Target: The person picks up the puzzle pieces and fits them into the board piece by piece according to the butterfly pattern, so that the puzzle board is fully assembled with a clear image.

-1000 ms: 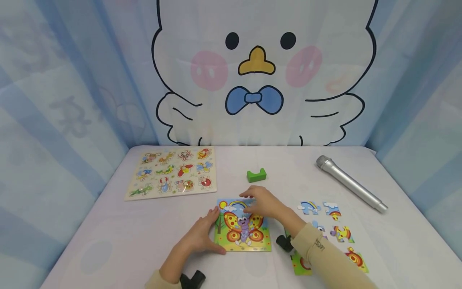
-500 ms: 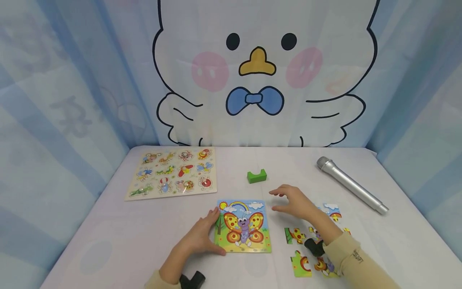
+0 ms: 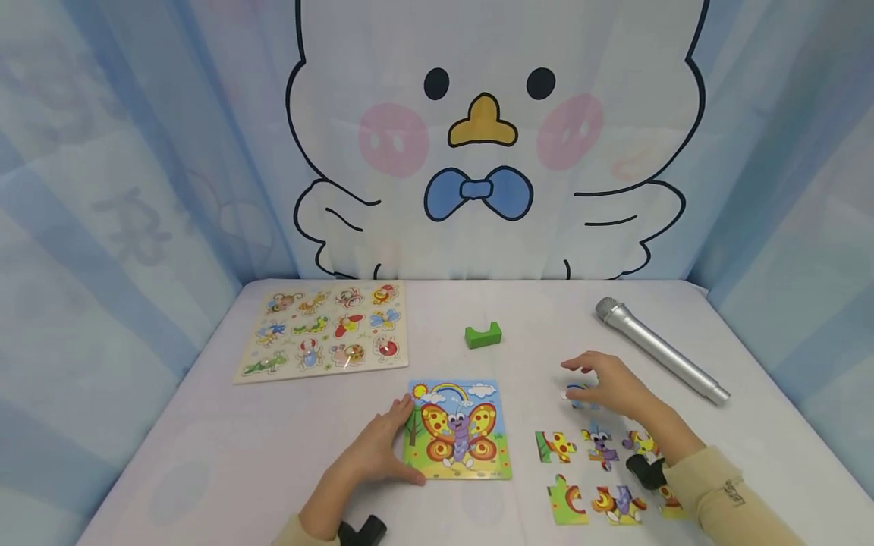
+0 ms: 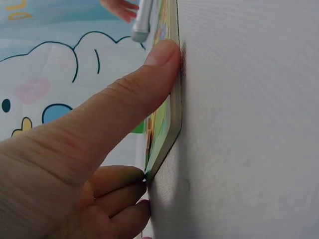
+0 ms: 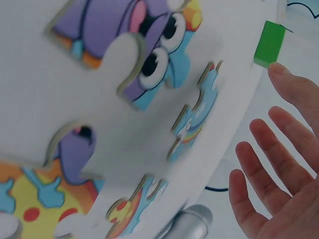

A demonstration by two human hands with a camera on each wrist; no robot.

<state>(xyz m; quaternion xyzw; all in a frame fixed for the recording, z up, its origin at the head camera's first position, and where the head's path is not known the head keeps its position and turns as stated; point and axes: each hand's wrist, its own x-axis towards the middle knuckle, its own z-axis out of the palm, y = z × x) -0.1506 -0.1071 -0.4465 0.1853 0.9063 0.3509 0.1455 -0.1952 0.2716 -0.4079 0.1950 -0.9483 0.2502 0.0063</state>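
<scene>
Head view: right hand (image 3: 608, 385) now over the loose puzzle pieces (image 3: 601, 447), out on the person's right. A second ago it was above the butterfly board (image 3: 459, 428), half a second ago just off that board's right side. Left hand (image 3: 378, 449) has not shifted: thumb at the near-left corner, fingers along the left edge. Board unmoved on the worktop (image 3: 205, 478), its picture uncovered now. My reading: the work has passed from board to pieces, the left hand acting as a steadier. Pieces lie in rough rows, some partly behind the right hand and sleeve. Insect board (image 3: 324, 334), green block (image 3: 483, 336) and silver microphone (image 3: 662, 350) lie farther back, apart from both hands.

Left wrist view: thumb laid against the butterfly board's near side, fingers by the corner. Grip spread along the edge, not closed around it. Board seen almost edge-on; whether seams cross its face, cannot tell.

Right wrist view: grip apart, fingers and thumb spread with nothing between them. Rainbow piece (image 5: 199, 114) lies flat, clear of the fingertips from here. So the move toward the pieces has, I judge, brought no pick-up yet.
</scene>
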